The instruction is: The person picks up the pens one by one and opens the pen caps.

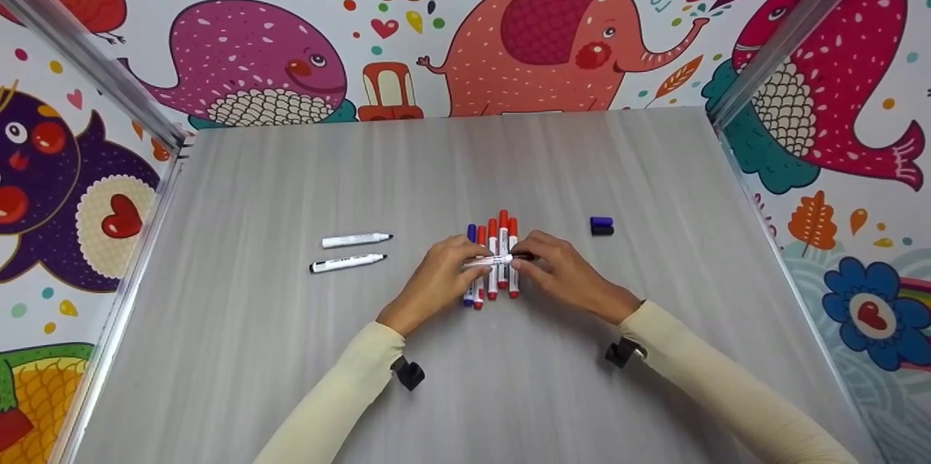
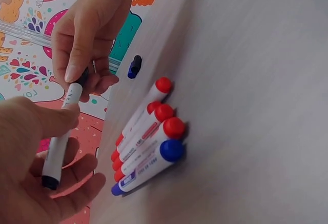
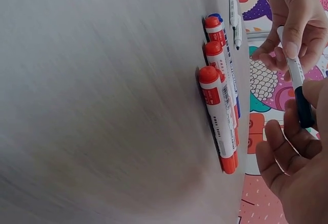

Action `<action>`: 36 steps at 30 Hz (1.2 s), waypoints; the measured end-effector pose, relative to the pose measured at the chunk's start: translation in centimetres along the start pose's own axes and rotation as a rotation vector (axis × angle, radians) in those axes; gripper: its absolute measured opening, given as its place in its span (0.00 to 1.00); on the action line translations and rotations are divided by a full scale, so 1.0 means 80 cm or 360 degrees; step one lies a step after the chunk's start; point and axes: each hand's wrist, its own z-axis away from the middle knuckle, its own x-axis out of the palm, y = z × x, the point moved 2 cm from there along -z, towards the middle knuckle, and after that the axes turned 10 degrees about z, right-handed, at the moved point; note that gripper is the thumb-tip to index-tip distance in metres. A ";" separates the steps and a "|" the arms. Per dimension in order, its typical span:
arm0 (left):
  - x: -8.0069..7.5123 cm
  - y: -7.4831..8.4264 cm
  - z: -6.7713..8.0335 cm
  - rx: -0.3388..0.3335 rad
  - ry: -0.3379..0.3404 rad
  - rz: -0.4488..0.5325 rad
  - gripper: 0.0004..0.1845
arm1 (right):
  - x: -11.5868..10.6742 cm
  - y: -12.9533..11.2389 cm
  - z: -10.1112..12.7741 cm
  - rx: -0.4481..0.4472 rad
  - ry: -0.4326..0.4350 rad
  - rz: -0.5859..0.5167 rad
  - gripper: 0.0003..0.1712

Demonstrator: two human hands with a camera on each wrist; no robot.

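Note:
Both hands hold one white marker (image 1: 489,260) above a row of other markers. My left hand (image 1: 436,271) grips its white barrel between thumb and fingers. With thumb and fingers my right hand (image 1: 564,271) pinches the dark cap (image 3: 303,110) at the other end; the cap sits on the barrel. Below the hands, several red-capped markers (image 3: 220,126) lie side by side on the table. A blue-capped marker (image 2: 154,170) lies at the left end of that row. The hands partly cover the row in the head view.
Left of the hands lie two white markers without caps, an upper one (image 1: 356,239) and a lower one (image 1: 348,263), tips pointing right. A blue cap (image 1: 601,221) and a black cap (image 1: 602,230) lie together at right. Printed walls and metal posts border the grey table (image 1: 240,377).

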 end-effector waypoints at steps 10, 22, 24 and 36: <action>-0.002 0.006 0.002 0.0076 0.0022 -0.0056 0.09 | -0.001 -0.007 -0.008 -0.0056 -0.0051 0.0006 0.10; -0.007 0.008 0.002 0.0146 0.0097 0.0074 0.08 | -0.010 -0.007 -0.011 -0.0109 -0.0012 0.0002 0.10; -0.007 0.009 0.002 0.0157 0.0112 0.0083 0.07 | -0.012 -0.006 -0.011 -0.0130 0.0016 0.0002 0.11; -0.005 0.012 0.004 0.0189 0.0179 0.0101 0.07 | -0.016 -0.005 -0.010 -0.0199 0.0093 0.0033 0.11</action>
